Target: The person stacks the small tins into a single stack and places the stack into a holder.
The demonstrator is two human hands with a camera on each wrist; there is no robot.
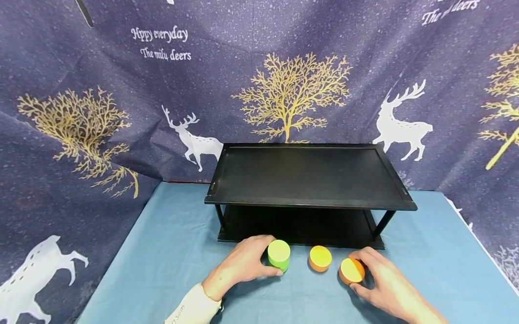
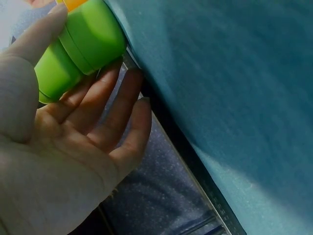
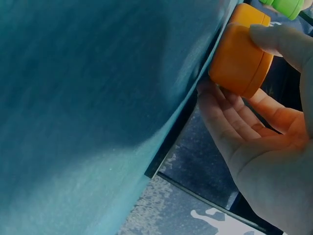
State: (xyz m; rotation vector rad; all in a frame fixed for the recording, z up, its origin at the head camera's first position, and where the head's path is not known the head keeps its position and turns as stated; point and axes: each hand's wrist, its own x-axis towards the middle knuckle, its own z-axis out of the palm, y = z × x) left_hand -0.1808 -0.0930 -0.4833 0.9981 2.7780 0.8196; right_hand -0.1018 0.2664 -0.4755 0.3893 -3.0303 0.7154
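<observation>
My left hand [image 1: 246,260] holds two stacked green round containers [image 1: 279,254], thumb on the near side and fingers on the far side. In the left wrist view the thumb presses the green containers [image 2: 93,39] while the other fingers curve beneath them. My right hand [image 1: 382,283] grips an orange round lidded container [image 1: 351,270] between thumb and fingers, at its right side. The right wrist view shows the thumb laid across this orange container [image 3: 239,61]. A second orange container [image 1: 320,258] stands on the cloth between the hands, touched by neither.
A black two-tier rack [image 1: 304,177] stands just behind the containers, its lower shelf [image 1: 289,224] under the wide top board. Blue cloth [image 1: 158,245] covers the table. A dark curtain [image 1: 220,81] printed with deer and trees hangs at the back and sides.
</observation>
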